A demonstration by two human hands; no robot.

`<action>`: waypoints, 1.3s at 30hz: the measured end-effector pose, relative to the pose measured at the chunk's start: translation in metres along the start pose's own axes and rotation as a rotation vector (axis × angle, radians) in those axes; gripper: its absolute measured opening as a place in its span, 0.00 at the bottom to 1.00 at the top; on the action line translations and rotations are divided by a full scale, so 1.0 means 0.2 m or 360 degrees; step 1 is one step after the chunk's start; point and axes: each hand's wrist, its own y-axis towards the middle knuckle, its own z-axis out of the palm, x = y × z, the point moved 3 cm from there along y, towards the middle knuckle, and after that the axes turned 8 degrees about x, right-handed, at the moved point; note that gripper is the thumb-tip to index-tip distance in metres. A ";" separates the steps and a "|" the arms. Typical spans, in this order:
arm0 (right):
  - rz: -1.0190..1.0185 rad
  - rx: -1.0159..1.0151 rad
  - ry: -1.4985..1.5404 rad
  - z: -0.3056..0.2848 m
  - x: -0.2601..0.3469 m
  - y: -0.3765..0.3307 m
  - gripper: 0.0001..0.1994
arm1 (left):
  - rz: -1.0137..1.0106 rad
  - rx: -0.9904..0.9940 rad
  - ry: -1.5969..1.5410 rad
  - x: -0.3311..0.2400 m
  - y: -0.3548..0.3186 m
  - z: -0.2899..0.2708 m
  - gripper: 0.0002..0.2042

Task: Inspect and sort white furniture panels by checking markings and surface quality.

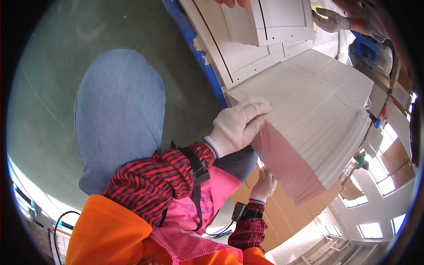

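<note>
My left hand [238, 123], in a white knit glove with a blue cuff, lies against the near corner of a stack of white panels [309, 101]. Its fingers are stretched over the panel edges, with the thumb apart. The stack's side facing me looks pinkish [289, 165] in shadow. My right hand [263, 185], gloved likewise, is lower down beside that pinkish side. Its fingers are partly bent and nothing shows in them; whether they touch the stack I cannot tell. Dark straps with small boxes sit on both my forearms.
White grooved panels [238, 39] lie beyond the stack, along a blue edge [198, 57]. Another person's gloved hand [331, 20] rests near them at the top right; bare fingers [232, 2] show at the top. Brown board [274, 216] lies below the stack. Green floor [48, 88] spreads leftward.
</note>
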 end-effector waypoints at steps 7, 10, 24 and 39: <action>0.0051 -0.0111 -0.0103 -0.01 0.13 0.10 0.21 | 0.0028 -0.0035 0.0096 -0.07 -0.03 0.04 0.19; -0.0066 -0.0129 -0.0678 -0.08 0.16 0.11 0.23 | 0.0092 -0.0089 0.0154 -0.07 -0.07 0.06 0.19; -0.0542 -0.0251 -0.0735 -0.07 0.24 0.12 0.17 | 0.0158 0.0061 0.0425 0.04 -0.11 0.08 0.26; -0.0421 -0.0177 -0.0403 -0.05 0.26 0.12 0.23 | -0.0228 0.0104 0.0087 0.05 -0.08 0.01 0.32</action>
